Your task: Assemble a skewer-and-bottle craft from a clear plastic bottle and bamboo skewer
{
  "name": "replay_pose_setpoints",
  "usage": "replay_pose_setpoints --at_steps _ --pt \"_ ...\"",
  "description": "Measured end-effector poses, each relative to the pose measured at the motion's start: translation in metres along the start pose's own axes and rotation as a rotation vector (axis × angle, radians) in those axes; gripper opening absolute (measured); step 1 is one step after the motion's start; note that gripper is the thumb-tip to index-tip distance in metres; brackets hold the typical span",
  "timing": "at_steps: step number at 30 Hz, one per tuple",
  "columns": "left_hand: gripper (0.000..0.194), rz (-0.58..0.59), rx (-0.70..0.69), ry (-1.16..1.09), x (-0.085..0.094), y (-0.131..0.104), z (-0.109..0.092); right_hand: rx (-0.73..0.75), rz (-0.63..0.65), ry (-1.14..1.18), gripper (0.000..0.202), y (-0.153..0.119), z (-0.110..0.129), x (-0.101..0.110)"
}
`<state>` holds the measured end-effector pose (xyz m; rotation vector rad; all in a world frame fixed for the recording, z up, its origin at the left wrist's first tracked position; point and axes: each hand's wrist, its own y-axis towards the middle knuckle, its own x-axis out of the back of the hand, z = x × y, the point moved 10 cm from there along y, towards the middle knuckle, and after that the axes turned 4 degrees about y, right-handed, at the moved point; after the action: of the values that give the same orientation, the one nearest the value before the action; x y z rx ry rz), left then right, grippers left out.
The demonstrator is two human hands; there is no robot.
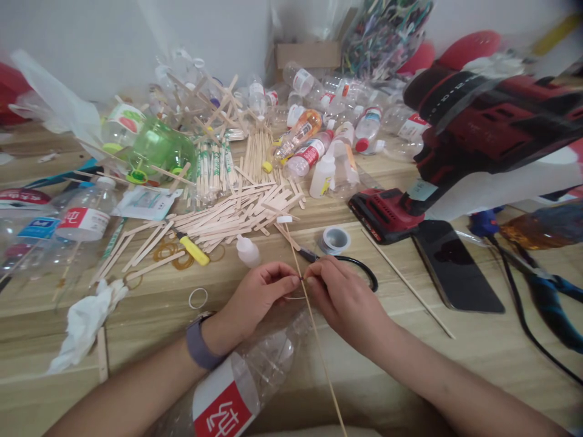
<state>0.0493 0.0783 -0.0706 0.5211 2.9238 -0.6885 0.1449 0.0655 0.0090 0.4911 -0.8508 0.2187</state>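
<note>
Both hands are pinching a thin wooden skewer [319, 346]: left hand [257, 297] and right hand [344, 300] fingertips are meeting together on it, above a clear plastic bottle [246, 382].

Thin wooden skewer [319, 346], clear glossy plastic bottle [268, 358], matt wood-grain table [455, 358].

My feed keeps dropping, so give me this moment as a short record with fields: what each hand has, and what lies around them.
left hand: fingertips pinched on a thin wooden skewer
right hand: fingertips pinched on the same skewer, close beside the left
under the hands: clear plastic bottle with a red and white label, lying on its side
behind the hands: black-handled scissors, tape roll, small dropper bottle
left: pile of flat wooden sticks, rubber bands
right: red power drill, dark phone
surface: wooden table
</note>
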Motion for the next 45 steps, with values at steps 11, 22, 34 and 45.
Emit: replay_pose_setpoints --at_steps 11,22,34,45 --pt "0.014 -0.017 -0.048 0.133 0.0 -0.003 -0.006 -0.219 0.073 0.225 0.014 0.0 -0.021 -0.01" --pt "0.012 -0.052 -0.044 0.211 0.003 -0.006 -0.006 -0.158 0.049 0.147 0.013 -0.003 -0.016 -0.01" --pt "0.023 -0.055 0.022 0.2 0.003 -0.004 0.0 0.001 -0.011 -0.018 0.017 -0.002 -0.002 -0.006" --pt "0.025 0.032 0.102 0.035 -0.007 -0.002 0.001 -0.094 0.0 0.144 0.015 -0.003 -0.01 -0.003"
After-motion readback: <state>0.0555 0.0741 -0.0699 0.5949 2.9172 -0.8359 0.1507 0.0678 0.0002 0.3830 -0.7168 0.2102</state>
